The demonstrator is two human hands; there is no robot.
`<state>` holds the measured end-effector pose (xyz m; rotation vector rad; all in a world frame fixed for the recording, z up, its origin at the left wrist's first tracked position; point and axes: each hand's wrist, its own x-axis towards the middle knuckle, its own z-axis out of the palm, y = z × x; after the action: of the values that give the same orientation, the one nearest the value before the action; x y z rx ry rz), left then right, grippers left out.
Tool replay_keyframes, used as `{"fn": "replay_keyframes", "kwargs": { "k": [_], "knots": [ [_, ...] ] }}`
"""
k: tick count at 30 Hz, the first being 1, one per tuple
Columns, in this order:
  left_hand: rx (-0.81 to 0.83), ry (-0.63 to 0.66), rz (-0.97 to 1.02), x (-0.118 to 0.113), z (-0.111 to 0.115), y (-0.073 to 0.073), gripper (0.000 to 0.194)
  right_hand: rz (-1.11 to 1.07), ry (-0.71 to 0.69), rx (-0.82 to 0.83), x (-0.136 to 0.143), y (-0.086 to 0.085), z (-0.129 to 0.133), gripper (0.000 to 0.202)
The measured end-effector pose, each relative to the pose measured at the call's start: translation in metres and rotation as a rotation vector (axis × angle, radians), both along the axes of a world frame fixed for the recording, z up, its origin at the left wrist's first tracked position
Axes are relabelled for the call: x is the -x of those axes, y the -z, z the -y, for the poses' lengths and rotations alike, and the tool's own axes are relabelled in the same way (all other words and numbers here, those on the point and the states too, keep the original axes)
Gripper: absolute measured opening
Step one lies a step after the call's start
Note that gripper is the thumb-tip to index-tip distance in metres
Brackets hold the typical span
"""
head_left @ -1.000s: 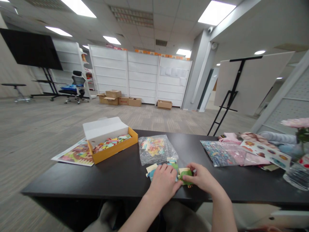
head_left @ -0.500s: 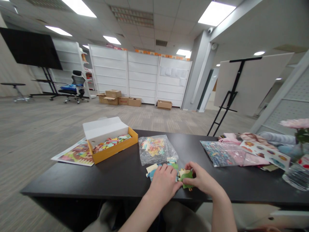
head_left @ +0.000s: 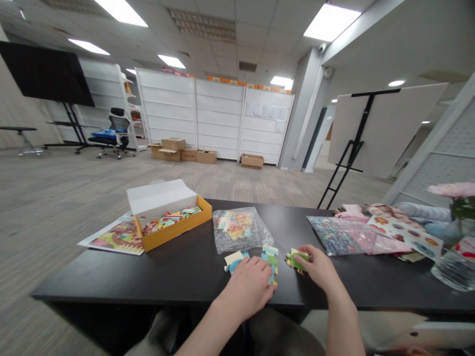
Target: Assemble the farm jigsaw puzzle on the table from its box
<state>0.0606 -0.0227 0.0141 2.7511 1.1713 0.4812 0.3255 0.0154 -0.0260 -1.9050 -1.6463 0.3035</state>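
My left hand (head_left: 252, 279) rests palm down over joined jigsaw pieces (head_left: 270, 259) near the table's front edge, its fingers bent and close together on them. Part of that blue, cream and green section (head_left: 234, 259) shows to the left of the fingers; the rest is hidden beneath the hand. To the right, my right hand (head_left: 315, 262) pinches a green and cream puzzle piece (head_left: 297, 260) between thumb and fingers, apart from the joined section. Just behind the left hand lies a clear plastic bag (head_left: 241, 230) of colourful pieces.
A yellow box (head_left: 178, 232) with a raised white lid holds loose pieces at the left, over a printed picture sheet (head_left: 118, 236). At the right are a bagged puzzle (head_left: 339, 235), pink cloths, a sticker sheet (head_left: 404, 235) and a glass vase (head_left: 454, 269) on the black table (head_left: 178, 277).
My right hand has moved right and slightly away from me with the green piece, which is now separated from the section under my left hand. The left hand has shifted slightly.
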Motion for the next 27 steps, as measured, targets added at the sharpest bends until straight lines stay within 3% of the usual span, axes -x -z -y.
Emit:
{"fn": "replay_keyframes", "kwargs": {
  "k": [3, 6, 10, 14, 18, 24, 27],
  "knots": [
    [0.007, 0.015, 0.008, 0.003, 0.002, 0.002, 0.017, 0.122, 0.03, -0.059, 0.007, -0.004, -0.002, 0.03],
    [-0.02, 0.016, 0.016, 0.004, 0.002, 0.004, 0.018, 0.179, -0.037, -0.097, 0.026, -0.013, -0.003, 0.025],
    [-0.063, 0.011, 0.004, 0.007, 0.003, 0.006, 0.019, 0.215, -0.183, -0.05, 0.057, -0.019, 0.0, 0.025],
    [-0.068, 0.014, -0.005, 0.01, 0.004, 0.006, 0.019, 0.209, -0.194, 0.009, 0.071, -0.018, 0.003, 0.027],
    [-0.047, 0.017, -0.008, 0.011, 0.005, 0.006, 0.019, 0.116, -0.181, -0.005, 0.07, -0.022, 0.005, 0.024],
    [-0.044, 0.016, -0.027, 0.011, 0.006, 0.003, 0.019, -0.222, -0.315, -0.022, 0.071, -0.031, 0.004, 0.017],
    [-0.041, 0.009, -0.025, 0.011, 0.006, 0.002, 0.02, -0.272, -0.246, -0.082, 0.064, -0.03, 0.001, 0.025]
  ]
}}
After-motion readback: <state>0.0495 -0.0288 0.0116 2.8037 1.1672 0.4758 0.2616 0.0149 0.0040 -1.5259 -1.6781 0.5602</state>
